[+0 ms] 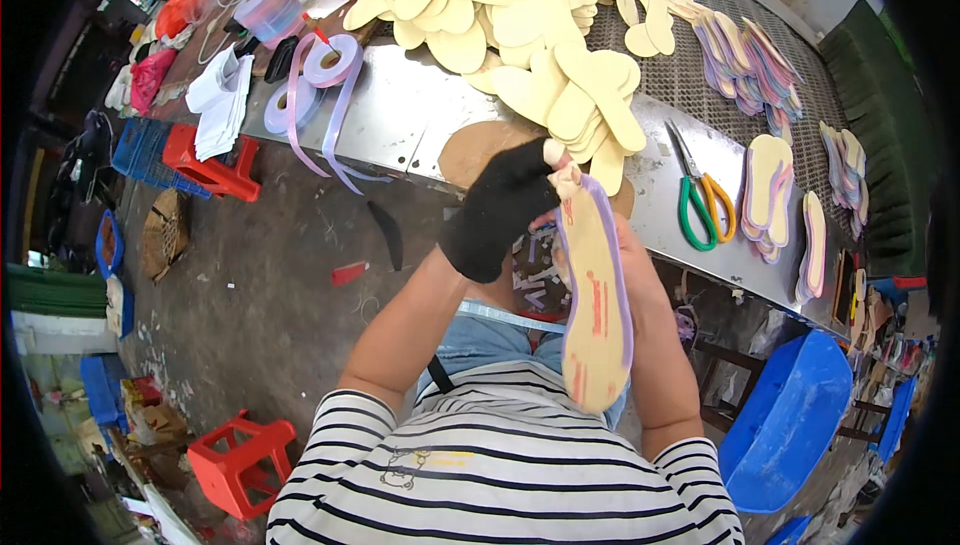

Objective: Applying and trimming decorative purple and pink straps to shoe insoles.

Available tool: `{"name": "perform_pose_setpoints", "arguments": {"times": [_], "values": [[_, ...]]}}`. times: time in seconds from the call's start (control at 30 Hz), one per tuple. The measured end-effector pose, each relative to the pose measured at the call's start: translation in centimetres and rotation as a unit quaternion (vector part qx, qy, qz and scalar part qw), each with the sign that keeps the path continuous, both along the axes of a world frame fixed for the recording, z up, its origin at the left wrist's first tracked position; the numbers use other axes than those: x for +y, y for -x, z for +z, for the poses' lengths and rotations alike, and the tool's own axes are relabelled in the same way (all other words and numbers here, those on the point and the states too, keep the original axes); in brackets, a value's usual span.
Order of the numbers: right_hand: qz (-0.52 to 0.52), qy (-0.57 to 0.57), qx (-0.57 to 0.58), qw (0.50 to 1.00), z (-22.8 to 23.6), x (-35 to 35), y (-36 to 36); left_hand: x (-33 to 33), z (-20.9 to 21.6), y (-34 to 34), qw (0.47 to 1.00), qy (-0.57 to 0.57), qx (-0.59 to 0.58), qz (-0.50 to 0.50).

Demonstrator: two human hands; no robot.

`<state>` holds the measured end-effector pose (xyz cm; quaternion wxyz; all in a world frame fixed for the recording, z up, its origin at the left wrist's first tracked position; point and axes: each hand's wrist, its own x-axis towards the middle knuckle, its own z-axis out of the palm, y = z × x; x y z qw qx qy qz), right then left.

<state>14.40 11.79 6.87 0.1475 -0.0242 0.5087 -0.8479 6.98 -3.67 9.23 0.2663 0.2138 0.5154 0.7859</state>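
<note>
Black-gloved left hand (pixel 500 210) pinches the insole (pixel 595 295) at its top; the right hand, probably gripping behind, is hidden. Purple edging could peel if pinched unevenly.

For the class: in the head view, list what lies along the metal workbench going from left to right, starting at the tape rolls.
Lilac tape rolls → heap of bare cream insoles → green-and-orange-handled scissors → stack of lilac-edged insoles → single lilac-edged insole at the bench's right end.
</note>
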Motion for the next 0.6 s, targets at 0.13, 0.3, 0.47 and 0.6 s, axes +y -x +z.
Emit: {"name": "perform_pose_setpoints", "arguments": {"times": [0.13, 0.3, 0.47, 0.6], "values": [[-0.087, -0.089, 0.010, 0.992, 1.8, 1.7, 1.2, -0.6, -0.1, 0.7, 0.990, 0.075, 0.114, 0.028], [-0.019, -0.225, 0.164, 0.960, 3.5, 2.5, 2.7, -0.5, 2.4, -0.5, 0.982, 0.165, 0.089, 0.038], [-0.149, -0.235, 0.174, 0.945, 3.2, 0.6, 2.2, -0.4, -0.5, -0.2, 0.975, 0.149, 0.141, 0.089], [-0.147, -0.280, 0.177, 0.932, 2.9, 1.1, 2.6, 0.6, 0.0, -0.8, 0.974, 0.110, 0.139, 0.138]]}}
